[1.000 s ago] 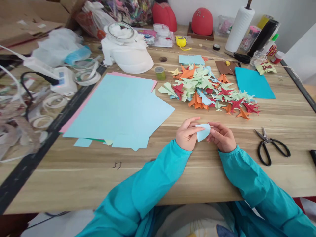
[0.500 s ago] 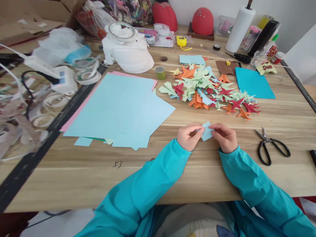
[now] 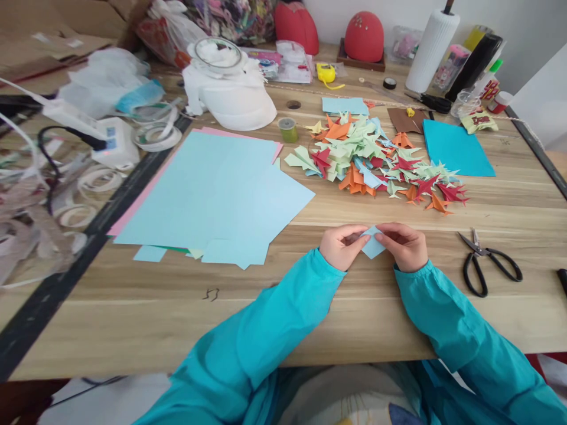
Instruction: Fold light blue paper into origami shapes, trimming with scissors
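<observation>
A wide wooden surface [image 3: 133, 324] spreads before you, busy at the back and left, and right at the near middle sits the action: a small blue paper [image 3: 373, 249], one corner pointing down toward you, its upper edges partly covered by your fingers. Your left hand [image 3: 340, 247] has it pinched at one side, your right hand [image 3: 405, 247] at the other, so the grip is a double fingertip grasp, thumbs [image 3: 385, 241] on top and close together. Whether the paper touches the wood below, you can't tell from here.

Now the fine part! A light, even pinch should serve best; squeeze too hard and you might put a stray crease in it. Match the edges first, then press outward from the middle with both thumbs. If it wanders, resting it flat on the wood would probably steady it.

Just beyond your fingertips lies a heap of folded paper shapes [image 3: 358, 147], orange, red, green and blue; mind your knuckles there. Out right, the scissors [image 3: 478, 252] lie with handles spread, well clear of your wrist. Over left, the stack of big sheets [image 3: 199, 189] rests flat, and behind it sits a white cap [image 3: 241, 106].
</observation>
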`<move>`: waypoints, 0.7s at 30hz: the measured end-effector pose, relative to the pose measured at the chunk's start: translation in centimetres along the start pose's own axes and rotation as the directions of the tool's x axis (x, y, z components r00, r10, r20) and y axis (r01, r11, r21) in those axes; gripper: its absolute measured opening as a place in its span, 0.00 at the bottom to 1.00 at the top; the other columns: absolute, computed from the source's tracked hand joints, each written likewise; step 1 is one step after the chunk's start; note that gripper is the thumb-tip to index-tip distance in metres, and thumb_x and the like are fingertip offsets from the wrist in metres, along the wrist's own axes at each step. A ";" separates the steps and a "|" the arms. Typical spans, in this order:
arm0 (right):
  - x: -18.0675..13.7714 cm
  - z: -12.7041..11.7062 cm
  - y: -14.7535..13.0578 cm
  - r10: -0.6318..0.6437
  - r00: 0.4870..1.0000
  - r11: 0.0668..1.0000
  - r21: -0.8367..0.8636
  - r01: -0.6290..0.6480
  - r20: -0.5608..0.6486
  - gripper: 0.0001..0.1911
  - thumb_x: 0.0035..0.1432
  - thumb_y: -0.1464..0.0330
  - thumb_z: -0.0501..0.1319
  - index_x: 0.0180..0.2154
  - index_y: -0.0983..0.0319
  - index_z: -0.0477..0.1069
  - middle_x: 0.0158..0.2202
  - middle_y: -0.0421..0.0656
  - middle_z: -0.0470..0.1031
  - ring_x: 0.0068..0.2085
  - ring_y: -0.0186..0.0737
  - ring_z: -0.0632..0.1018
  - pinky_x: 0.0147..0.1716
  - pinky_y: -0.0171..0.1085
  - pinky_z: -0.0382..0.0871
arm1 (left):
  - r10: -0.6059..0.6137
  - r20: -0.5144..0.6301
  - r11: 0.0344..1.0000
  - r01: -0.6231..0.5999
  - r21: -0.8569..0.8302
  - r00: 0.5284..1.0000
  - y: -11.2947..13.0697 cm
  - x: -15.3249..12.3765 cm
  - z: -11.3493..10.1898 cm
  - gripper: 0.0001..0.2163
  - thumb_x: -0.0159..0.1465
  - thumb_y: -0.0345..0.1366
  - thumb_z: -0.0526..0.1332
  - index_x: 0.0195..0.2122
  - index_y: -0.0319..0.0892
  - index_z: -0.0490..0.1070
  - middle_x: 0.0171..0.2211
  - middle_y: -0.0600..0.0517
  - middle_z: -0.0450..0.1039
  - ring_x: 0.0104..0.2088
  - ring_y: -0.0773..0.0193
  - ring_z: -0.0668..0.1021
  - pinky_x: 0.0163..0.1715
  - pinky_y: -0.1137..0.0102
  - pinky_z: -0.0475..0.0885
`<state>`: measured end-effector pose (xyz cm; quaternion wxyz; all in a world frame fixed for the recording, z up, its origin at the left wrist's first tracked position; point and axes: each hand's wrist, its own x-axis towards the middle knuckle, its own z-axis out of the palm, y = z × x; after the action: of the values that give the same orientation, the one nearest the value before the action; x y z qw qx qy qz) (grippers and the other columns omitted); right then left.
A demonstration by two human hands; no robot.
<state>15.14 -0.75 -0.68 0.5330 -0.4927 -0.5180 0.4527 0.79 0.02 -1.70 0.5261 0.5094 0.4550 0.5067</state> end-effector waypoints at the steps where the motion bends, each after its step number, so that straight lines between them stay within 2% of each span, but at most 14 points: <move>1: 0.0 0.0 0.0 -0.008 1.000 1.000 -0.001 0.008 0.011 0.07 0.41 0.69 0.67 0.28 0.58 0.75 0.27 0.40 0.75 0.29 0.36 0.74 0.28 0.36 0.69 | 0.012 -0.005 1.000 -0.012 -0.017 1.000 0.0 0.0 0.0 0.09 0.47 0.34 0.65 0.30 0.38 0.75 0.29 0.48 0.77 0.28 0.64 0.77 0.29 0.70 0.74; 8: -0.3 0.2 -0.3 0.110 0.988 0.990 0.074 -0.119 0.107 0.16 0.44 0.65 0.65 0.39 0.58 0.72 0.25 0.38 0.74 0.25 0.33 0.72 0.24 0.34 0.66 | 0.024 -0.014 0.995 -0.025 -0.099 1.000 0.5 0.3 -0.1 0.05 0.46 0.31 0.65 0.26 0.40 0.76 0.29 0.49 0.77 0.29 0.64 0.77 0.29 0.71 0.74; 14: -0.3 0.3 -0.3 0.103 0.993 0.992 0.074 -0.107 0.054 0.11 0.41 0.65 0.66 0.31 0.59 0.72 0.24 0.39 0.74 0.25 0.35 0.73 0.23 0.35 0.68 | -0.054 -0.037 0.992 0.049 -0.120 0.998 0.4 0.3 0.0 0.07 0.45 0.32 0.66 0.27 0.40 0.77 0.28 0.49 0.77 0.27 0.64 0.77 0.27 0.70 0.74; 18: -0.2 0.1 -0.2 0.095 0.995 0.993 0.067 -0.093 -0.019 0.07 0.40 0.66 0.67 0.26 0.59 0.73 0.23 0.39 0.74 0.23 0.34 0.72 0.22 0.35 0.67 | -0.087 0.014 0.985 0.088 -0.148 0.996 0.9 0.4 -0.2 0.06 0.45 0.31 0.65 0.26 0.41 0.77 0.28 0.50 0.77 0.28 0.63 0.77 0.27 0.70 0.74; 21: -0.2 0.0 0.0 0.094 0.995 0.994 0.062 -0.092 -0.031 0.05 0.39 0.67 0.67 0.23 0.59 0.73 0.21 0.38 0.74 0.22 0.33 0.71 0.21 0.35 0.66 | -0.077 0.046 0.986 0.082 -0.143 0.996 1.1 0.4 -0.4 0.04 0.45 0.30 0.65 0.24 0.42 0.77 0.27 0.51 0.77 0.28 0.63 0.77 0.27 0.70 0.74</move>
<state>15.09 -0.91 -0.66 0.5347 -0.5076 -0.4713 0.4840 0.32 0.46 -0.58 0.5904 0.4614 0.4265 0.5066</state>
